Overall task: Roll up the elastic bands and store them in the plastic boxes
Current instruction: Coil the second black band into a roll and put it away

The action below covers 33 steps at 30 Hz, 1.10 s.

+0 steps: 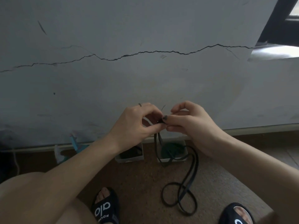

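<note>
A long black elastic band (192, 173) hangs from both hands and trails in loops on the brown floor. My left hand (135, 125) and my right hand (187, 122) meet in front of the wall, both pinching the band's top end, a small dark roll between the fingertips. Below them stand two small plastic boxes against the wall: the left box (129, 158) holds dark bands, the right box (173, 159) holds a green roll (171, 149). The hanging band passes across the right box.
A cracked grey wall (145, 70) fills the upper view. Turquoise and white items (71, 149) lie at the skirting to the left. My feet in black slides (105, 207) rest on the floor at the bottom. A dark window frame (281, 21) is at the upper right.
</note>
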Motion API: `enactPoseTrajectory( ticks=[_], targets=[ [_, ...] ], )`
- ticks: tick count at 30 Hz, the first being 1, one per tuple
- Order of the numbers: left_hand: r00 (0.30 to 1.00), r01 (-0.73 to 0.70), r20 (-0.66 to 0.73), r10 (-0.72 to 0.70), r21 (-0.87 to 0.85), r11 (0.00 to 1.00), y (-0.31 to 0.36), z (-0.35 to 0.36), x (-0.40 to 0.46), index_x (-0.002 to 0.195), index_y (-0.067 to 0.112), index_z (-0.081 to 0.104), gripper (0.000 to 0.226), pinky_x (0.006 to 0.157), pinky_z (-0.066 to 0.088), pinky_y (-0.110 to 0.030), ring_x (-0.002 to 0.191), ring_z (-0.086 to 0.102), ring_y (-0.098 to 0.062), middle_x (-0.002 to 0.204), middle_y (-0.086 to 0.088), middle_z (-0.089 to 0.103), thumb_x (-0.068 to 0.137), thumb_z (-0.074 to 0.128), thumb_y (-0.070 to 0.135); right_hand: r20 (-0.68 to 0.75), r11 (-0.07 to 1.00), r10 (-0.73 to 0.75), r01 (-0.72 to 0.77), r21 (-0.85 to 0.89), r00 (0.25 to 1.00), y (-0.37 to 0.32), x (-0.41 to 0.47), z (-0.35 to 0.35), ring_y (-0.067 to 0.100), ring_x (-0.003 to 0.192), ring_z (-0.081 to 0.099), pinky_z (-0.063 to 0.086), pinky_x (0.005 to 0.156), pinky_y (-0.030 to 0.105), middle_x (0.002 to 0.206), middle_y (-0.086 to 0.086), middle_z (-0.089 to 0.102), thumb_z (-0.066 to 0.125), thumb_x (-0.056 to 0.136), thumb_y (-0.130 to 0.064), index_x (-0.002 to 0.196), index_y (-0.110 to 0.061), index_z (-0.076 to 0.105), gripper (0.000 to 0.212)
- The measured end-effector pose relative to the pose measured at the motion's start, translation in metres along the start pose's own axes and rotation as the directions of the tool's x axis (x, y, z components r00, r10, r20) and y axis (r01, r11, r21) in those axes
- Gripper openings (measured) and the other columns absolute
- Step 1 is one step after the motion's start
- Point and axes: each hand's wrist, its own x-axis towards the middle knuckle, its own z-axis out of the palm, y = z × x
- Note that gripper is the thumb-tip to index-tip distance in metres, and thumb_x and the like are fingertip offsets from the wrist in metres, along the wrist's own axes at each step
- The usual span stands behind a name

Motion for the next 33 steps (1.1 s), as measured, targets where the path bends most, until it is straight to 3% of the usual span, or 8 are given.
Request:
enactPoseTrajectory(
  ticks=[10,15,20,26,30,33],
  targets=[
    [0.997,-0.083,0.008,0.082,0.085,0.993,0.001,-0.004,-0.004,0.106,0.017,0.076,0.017,0.075,0.058,-0.025,0.086,0.068,-0.003,0.093,0.011,0.071,0.092,0.074,0.026,0.084,0.993,0.061,-0.069,0.099,0.995,-0.003,-0.004,0.0,0.021,0.078,0.076,0.062,0.068,0.023,0.084,0.014,0.076,0.078,0.087,-0.006,0.097,-0.004,0.059,0.021],
    [0.995,-0.103,-0.005,0.104,0.121,0.987,0.001,-0.007,-0.003,0.108,0.015,0.076,0.017,0.074,0.057,-0.021,0.087,0.068,-0.003,0.094,0.008,0.071,0.093,0.072,0.023,0.16,0.955,0.131,-0.168,0.244,0.978,0.0,-0.002,0.002,0.017,0.077,0.075,0.058,0.072,0.024,0.082,0.011,0.075,0.074,0.088,-0.006,0.083,-0.01,0.059,0.016],
    [0.99,-0.132,-0.03,0.139,0.169,0.977,0.002,-0.008,-0.002,0.107,0.013,0.074,0.014,0.074,0.054,-0.019,0.085,0.065,-0.004,0.093,0.007,0.068,0.096,0.068,0.019,0.213,0.927,0.165,-0.225,0.301,0.963,0.008,-0.001,0.005,0.015,0.083,0.07,0.052,0.079,0.027,0.084,0.005,0.072,0.071,0.092,-0.013,0.069,-0.02,0.063,0.026],
    [0.988,-0.148,-0.018,0.155,0.203,0.968,-0.002,-0.007,-0.003,0.106,0.012,0.073,0.017,0.073,0.056,-0.026,0.084,0.066,-0.006,0.093,0.005,0.068,0.096,0.066,0.024,0.216,0.934,0.186,-0.241,0.263,0.958,0.007,0.002,0.001,0.015,0.074,0.067,0.055,0.067,0.023,0.079,0.005,0.068,0.074,0.09,-0.013,0.083,-0.015,0.064,0.012],
    [0.988,-0.138,-0.056,0.147,0.146,0.98,0.0,-0.005,-0.002,0.106,0.01,0.074,0.017,0.074,0.053,-0.013,0.086,0.067,-0.003,0.094,0.005,0.069,0.094,0.07,0.022,0.224,0.895,0.174,-0.249,0.371,0.959,0.003,0.004,0.001,0.015,0.073,0.069,0.058,0.067,0.02,0.083,0.009,0.07,0.07,0.091,-0.006,0.082,-0.012,0.06,0.015],
    [0.986,-0.133,-0.079,0.145,0.142,0.981,-0.001,-0.003,-0.002,0.106,0.008,0.074,0.016,0.075,0.052,-0.011,0.087,0.067,-0.003,0.094,0.003,0.069,0.094,0.071,0.018,0.27,0.825,0.194,-0.306,0.475,0.943,0.006,0.005,0.003,0.014,0.075,0.071,0.059,0.069,0.019,0.087,0.009,0.072,0.069,0.091,-0.008,0.089,-0.012,0.058,0.011]
  ],
)
